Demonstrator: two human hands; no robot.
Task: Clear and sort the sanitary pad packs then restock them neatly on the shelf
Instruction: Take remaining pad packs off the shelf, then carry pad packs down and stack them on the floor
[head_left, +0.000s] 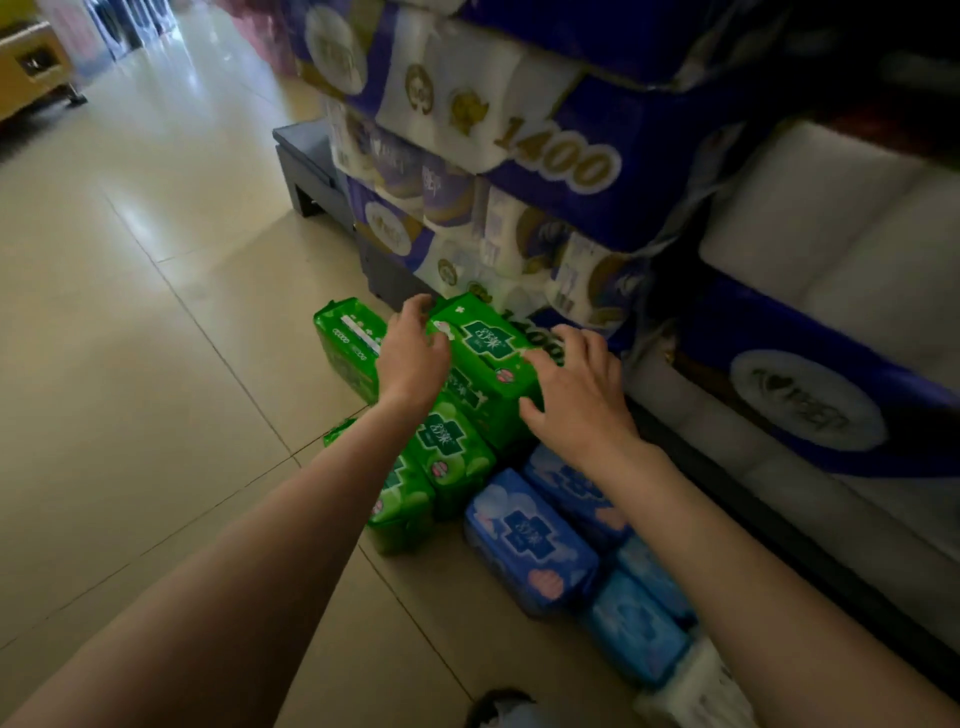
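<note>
Several green sanitary pad packs lie grouped on the tiled floor beside the shelf. The top green pack (485, 345) sits on the pile between both hands. My left hand (413, 358) presses its left side with fingers curled over the edge. My right hand (576, 384) rests against its right side, fingers spread. Another green pack (345, 340) lies flat just left of them, and more green packs (447, 452) lie nearer me. Dark blue packs (530, 540) and light blue packs (636, 631) lie in a row closer to me on the right.
Large purple-and-white toilet paper bundles (519, 156) are stacked on the low shelf (306, 171) at right, reaching down to the floor. A white pack (696, 696) lies at the bottom edge. Open beige tile floor (156, 312) stretches left, with a yellow cart (31, 67) far off.
</note>
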